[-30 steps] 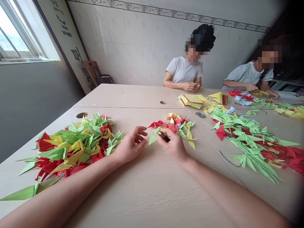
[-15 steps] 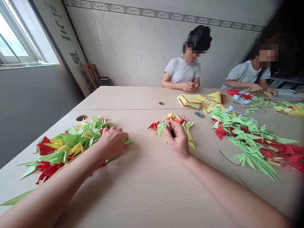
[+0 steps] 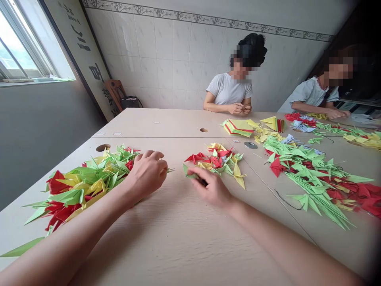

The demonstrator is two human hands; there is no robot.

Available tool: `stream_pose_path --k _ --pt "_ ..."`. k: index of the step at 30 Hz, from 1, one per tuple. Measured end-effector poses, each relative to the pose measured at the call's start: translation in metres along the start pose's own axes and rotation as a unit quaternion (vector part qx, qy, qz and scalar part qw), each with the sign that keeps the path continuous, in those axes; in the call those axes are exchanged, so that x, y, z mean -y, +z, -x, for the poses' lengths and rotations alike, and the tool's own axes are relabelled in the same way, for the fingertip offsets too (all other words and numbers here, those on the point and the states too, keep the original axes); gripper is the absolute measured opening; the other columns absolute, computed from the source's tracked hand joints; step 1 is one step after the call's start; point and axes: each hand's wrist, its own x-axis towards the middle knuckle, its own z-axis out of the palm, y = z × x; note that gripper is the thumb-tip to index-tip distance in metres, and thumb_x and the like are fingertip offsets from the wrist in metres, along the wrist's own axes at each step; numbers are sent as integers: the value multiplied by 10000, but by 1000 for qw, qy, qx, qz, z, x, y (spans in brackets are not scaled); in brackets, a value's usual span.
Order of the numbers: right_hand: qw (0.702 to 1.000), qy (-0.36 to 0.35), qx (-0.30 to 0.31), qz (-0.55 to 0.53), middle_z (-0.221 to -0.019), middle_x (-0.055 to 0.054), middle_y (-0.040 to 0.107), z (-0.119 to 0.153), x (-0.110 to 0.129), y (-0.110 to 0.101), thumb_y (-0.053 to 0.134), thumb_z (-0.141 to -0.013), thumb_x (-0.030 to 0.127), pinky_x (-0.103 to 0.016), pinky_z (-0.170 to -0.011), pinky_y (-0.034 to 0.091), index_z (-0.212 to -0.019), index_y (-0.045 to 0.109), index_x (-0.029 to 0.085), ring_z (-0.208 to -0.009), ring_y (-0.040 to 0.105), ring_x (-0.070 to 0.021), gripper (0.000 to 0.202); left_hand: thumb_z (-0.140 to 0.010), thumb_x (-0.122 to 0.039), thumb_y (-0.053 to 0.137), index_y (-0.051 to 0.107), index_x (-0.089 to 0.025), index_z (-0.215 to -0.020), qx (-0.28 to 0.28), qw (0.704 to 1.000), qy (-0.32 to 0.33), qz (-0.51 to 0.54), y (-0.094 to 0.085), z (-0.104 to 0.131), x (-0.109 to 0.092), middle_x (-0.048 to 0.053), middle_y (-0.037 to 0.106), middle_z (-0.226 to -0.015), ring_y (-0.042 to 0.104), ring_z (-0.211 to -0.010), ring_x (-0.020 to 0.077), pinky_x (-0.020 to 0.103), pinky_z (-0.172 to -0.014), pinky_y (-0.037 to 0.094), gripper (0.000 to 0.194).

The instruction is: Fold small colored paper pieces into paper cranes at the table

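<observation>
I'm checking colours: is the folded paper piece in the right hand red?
No, the folded paper piece in the right hand is green.

Your bare left forearm [image 3: 98, 218] and right forearm [image 3: 276, 234] reach forward, left hand [image 3: 147, 172] palm-down with fingers [image 3: 156, 157] curled, right hand [image 3: 212, 187] turned inward, closed in a pinch.

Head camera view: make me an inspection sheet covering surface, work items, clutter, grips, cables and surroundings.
Surface: pale tabletop with round holes.
Job's things: green folded paper, left pile and middle pile of mixed colours.
Clutter: right pile, metallic disc, paper stack.
Grips: right hand pinches the green folded paper; left hand is at the left pile, its hold unclear.
Cables: no cable identified; thin dark strand beside the right pile.
Surroundings: person in white beyond the tabletop, another person farther right, window at left.
</observation>
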Motion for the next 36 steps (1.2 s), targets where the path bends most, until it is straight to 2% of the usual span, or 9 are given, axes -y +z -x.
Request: stream_pose_path --k 2,4,5,7,10,13,16,23,36 --pt "998 -18 40 39 -1021 -73 624 1 3 3 519 -802 151 -342 -827 487 -1086 552 200 -944 589 -195 291 -776 -240 478 645 -174 -730 -30 992 -12 120 -3 0 -12 98 610 -991 517 -914 243 386 -797 369 185" --pt "997 5 22 67 -985 -81 628 1 2 3 527 -800 168 -351 -791 494 -1067 560 187 -913 593 -206 270 -784 -294 503 614 -168 -760 -7 950 -80 300 -2 1 -24 62 619 -843 539 -736 170 307 -686 409 169" --pt "997 27 5 71 -945 -79 633 1 2 3 530 -802 185 -344 -755 500 -1050 565 181 -865 601 -203 250 -782 -314 520 594 -166 -758 14 905 -127 405 0 2 -29 37 607 -759 531 -664 141 272 -627 411 167" --pt "996 65 -16 52 -876 -64 638 0 3 2 538 -806 219 -315 -692 503 -1016 571 175 -773 604 -183 217 -775 -308 553 560 -160 -751 45 771 -215 598 9 3 -36 8 580 -681 536 -619 107 216 -566 410 150" --pt "996 83 -22 6 -828 -47 637 0 10 2 530 -812 241 -277 -657 496 -1002 575 173 -735 596 -162 207 -774 -179 569 545 -141 -766 40 581 -301 755 23 5 -38 16 588 -717 589 -683 90 172 -595 446 46" --pt "996 85 -15 -17 -794 -38 636 1 20 4 531 -801 234 -260 -627 489 -982 591 169 -708 590 -153 201 -780 -84 537 547 -114 -767 20 500 -347 793 31 4 -36 37 593 -729 611 -687 92 159 -597 478 34" --pt "995 93 -1 -33 -768 -30 644 1 26 5 532 -796 218 -252 -618 484 -944 608 168 -685 585 -147 174 -785 -49 517 557 -97 -770 17 472 -345 811 33 3 -35 53 602 -763 611 -670 86 152 -598 501 64" --pt "996 85 -5 -36 -781 -25 659 2 22 5 521 -823 236 -246 -630 471 -943 632 169 -693 582 -145 177 -750 20 527 557 -106 -820 5 453 -349 820 36 4 -37 52 616 -801 619 -674 97 176 -636 534 147" --pt "997 83 -3 -10 -742 -16 654 3 18 5 517 -824 231 -244 -592 454 -908 659 170 -645 561 -140 176 -724 46 522 614 -94 -755 32 455 -307 835 41 8 -39 50 612 -825 612 -744 101 178 -713 536 170"
